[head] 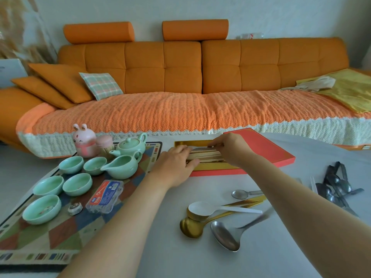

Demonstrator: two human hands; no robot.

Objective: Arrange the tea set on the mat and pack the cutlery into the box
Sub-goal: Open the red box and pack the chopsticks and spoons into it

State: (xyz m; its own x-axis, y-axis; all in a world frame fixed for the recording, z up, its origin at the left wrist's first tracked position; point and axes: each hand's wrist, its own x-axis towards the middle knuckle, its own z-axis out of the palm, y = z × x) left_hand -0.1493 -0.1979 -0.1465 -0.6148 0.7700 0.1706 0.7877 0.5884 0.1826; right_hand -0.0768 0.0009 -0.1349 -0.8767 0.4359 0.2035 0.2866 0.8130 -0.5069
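Red gift box (216, 173) with gold lining sits open mid-bench, just right of the mat (60, 233). Its red lid (261, 149) lies flat against the box's right side.

- Left grip (176, 157): at the box's left end, fingers over and thumb under the near ends of a bundle of pale sticks (206, 155). They look like chopsticks, not certain.
- Right grip (228, 146): fingers curled down, pinching the same bundle at its right end. The bundle lies lengthwise inside the box.

Tea set, all celadon, all on the mat:
- teapot (132, 146) at the far edge, lid on
- pouring pitcher (122, 165) just in front of it
- 5 cups in a loose cluster, from the far one (71, 164) to the nearest (41, 209)

Also on the mat: clear plastic case (105, 196), small wrapped puck (74, 209). A pink rabbit jar (84, 140) stands at the mat's far edge.

Loose cutlery on the white bench (281, 247), outside the box:
- white plastic spoon (200, 208) lying across 2 gold spoons (190, 227)
- steel ladle (224, 235)
- small steel spoon (240, 194)
- heap of dark steel spoons (337, 183) far right

Orange sofa (180, 67) behind.
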